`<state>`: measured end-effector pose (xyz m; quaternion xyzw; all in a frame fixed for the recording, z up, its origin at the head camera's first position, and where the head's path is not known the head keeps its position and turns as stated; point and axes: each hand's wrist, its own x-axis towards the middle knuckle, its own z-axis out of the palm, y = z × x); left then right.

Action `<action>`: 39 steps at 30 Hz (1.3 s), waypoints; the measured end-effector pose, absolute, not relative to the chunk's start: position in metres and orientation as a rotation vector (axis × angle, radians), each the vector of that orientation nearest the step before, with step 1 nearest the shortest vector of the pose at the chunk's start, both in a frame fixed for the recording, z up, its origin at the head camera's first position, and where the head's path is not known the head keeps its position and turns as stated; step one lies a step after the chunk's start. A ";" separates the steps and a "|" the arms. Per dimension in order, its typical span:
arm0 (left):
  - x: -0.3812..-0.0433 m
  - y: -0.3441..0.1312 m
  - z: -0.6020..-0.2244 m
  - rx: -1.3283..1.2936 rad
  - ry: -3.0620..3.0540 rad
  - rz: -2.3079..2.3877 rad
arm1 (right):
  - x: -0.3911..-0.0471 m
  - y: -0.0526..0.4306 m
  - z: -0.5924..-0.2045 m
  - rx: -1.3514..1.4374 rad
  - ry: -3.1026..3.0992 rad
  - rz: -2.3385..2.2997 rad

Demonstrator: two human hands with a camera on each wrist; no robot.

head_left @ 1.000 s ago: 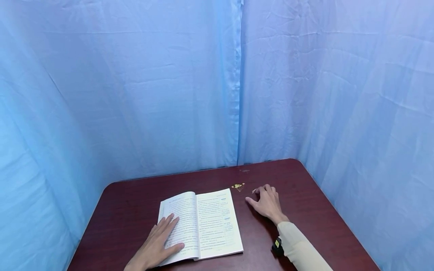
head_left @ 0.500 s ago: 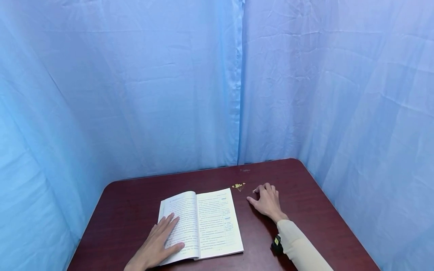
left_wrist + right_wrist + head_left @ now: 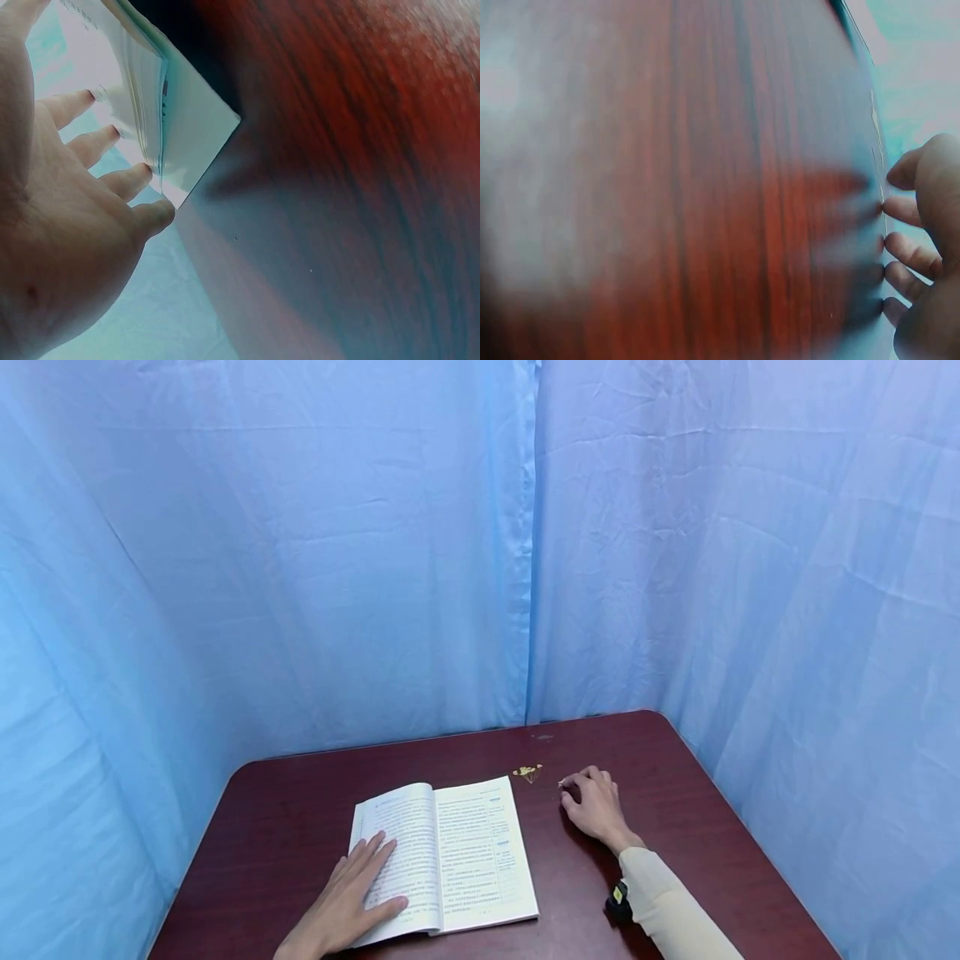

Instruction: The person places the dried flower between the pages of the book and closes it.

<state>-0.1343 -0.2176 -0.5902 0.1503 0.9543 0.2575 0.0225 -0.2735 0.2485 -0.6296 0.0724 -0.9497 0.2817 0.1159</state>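
An open book [image 3: 472,852] with printed pages lies on the dark red table. My left hand [image 3: 341,893] rests on its left page with fingers spread; in the left wrist view, the hand [image 3: 75,172] lies against the book's page edges [image 3: 139,97]. To the right of the book, my right hand [image 3: 596,806] has its fingertips down on the table. A small pale sprig [image 3: 561,783] lies by its thumb and index finger. In the right wrist view, a gap shows between the thumb and index finger [image 3: 904,210], near a thin pale stem [image 3: 876,112].
A yellow sprig, like a pressed flower with thin stems [image 3: 528,772], lies beyond the book's upper right corner. The table [image 3: 300,785] has rounded far corners. Blue curtains [image 3: 375,568] hang close behind it and along both sides.
My right thumb has moved in toward the index finger, by the small pale sprig. The left hand and the book have stayed in place.
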 end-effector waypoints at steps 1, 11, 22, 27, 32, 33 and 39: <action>-0.134 -0.218 -0.590 0.468 2.957 0.799 | -0.274 0.247 -0.630 0.196 -2.785 0.825; -0.135 -0.218 -0.589 0.468 2.948 0.808 | -0.277 0.235 -0.632 0.066 -2.801 0.724; -0.135 -0.217 -0.586 0.440 2.915 0.806 | -0.279 0.243 -0.631 0.174 -2.766 0.763; -0.135 -0.217 -0.586 0.446 2.929 0.807 | -0.277 0.248 -0.629 0.220 -2.767 0.796; -0.135 -0.217 -0.586 0.441 2.924 0.806 | -0.274 0.255 -0.624 0.281 -2.778 0.854; -0.135 -0.217 -0.587 0.439 2.923 0.806 | -0.274 0.256 -0.624 0.286 -2.781 0.872; -0.134 -0.217 -0.587 0.439 2.928 0.807 | -0.272 0.264 -0.621 0.301 -2.802 0.892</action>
